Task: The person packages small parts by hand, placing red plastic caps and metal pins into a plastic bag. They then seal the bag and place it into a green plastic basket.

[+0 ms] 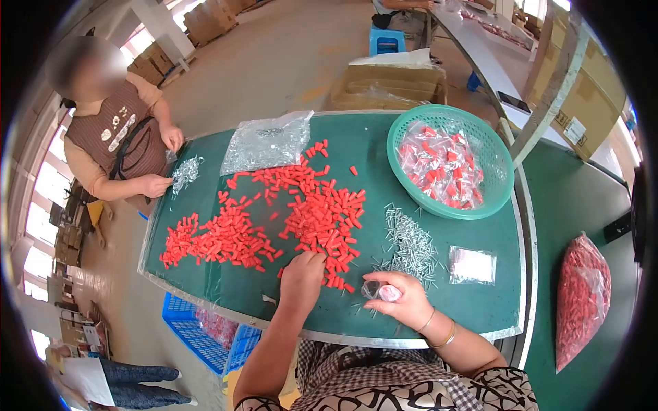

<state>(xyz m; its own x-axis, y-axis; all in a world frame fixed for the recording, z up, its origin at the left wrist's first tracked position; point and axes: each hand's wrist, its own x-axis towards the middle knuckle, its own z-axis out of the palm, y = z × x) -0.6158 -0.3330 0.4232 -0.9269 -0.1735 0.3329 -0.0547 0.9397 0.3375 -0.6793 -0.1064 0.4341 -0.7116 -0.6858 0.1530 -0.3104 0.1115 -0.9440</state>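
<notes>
My left hand reaches into the near edge of a large pile of red plastic pieces; its fingers are bent together, and what they hold is hidden. In my right hand is a small clear plastic bag, held between thumb and fingers, with something pale and pinkish in it. Just beyond that hand lies a heap of silvery screws or pins. To its right a stack of flat clear bags rests on the green table.
A green basket holds filled bags at the back right. A clear bag of silvery pieces lies at the back. A co-worker stands at the left. Below the table is a blue crate; a red sack lies at right.
</notes>
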